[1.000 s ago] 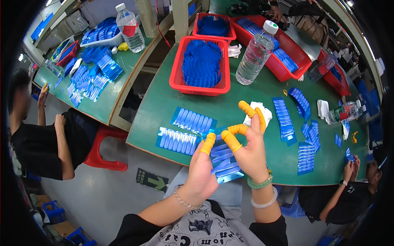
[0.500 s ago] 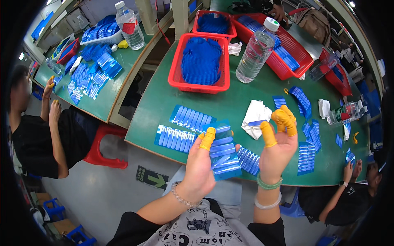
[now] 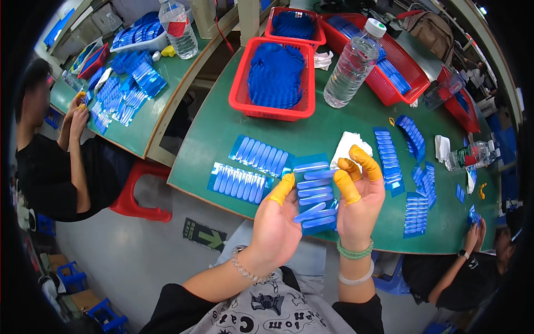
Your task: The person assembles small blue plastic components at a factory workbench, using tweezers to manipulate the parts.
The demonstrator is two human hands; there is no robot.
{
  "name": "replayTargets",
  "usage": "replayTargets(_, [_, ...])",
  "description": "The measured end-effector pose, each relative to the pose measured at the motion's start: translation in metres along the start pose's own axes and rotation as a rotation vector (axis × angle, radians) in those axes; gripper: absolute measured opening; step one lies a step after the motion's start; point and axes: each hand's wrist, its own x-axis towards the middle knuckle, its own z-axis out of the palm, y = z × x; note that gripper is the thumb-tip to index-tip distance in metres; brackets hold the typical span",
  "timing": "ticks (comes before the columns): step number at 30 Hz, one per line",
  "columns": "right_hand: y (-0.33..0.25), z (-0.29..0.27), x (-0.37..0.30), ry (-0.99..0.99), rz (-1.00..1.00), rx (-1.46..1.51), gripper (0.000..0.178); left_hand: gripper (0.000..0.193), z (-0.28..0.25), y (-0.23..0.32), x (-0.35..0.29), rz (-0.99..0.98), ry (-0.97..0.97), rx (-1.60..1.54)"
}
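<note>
My left hand, with a yellow finger cot on the thumb, holds a clear blue film sheet by its left side. Long, rounded blue pieces lie across this sheet in a column; one near the bottom is tilted. My right hand, with yellow cots on thumb and fingers, pinches the right end of a single blue piece at the sheet's upper part. Whether that piece touches the film I cannot tell. Just beyond the right fingers lies a crumpled white cloth, partly hidden by them.
Filled sheets lie on the green table to the left and right. Farther back stand a red basket of blue pieces, a water bottle and a long red basket. Co-workers sit at left and right.
My right hand has moved left from beside the white cloth, bringing the blue piece over the sheet. The left hand has shifted slightly right. More of the filled sheet at right shows.
</note>
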Motion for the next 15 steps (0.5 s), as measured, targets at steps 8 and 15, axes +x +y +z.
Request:
replayTargets(8, [0.0046,-0.0003,0.0004,-0.062,-0.016,-0.125,0.044,0.036,-0.0029,-0.0027,0.0032,-0.038,0.029,-0.023])
replayTargets(15, [0.0060,0.0009,-0.0011,-0.073,-0.061,-0.169,0.041,0.032,-0.0021,-0.0023,0.0018,-0.009,0.016,-0.053])
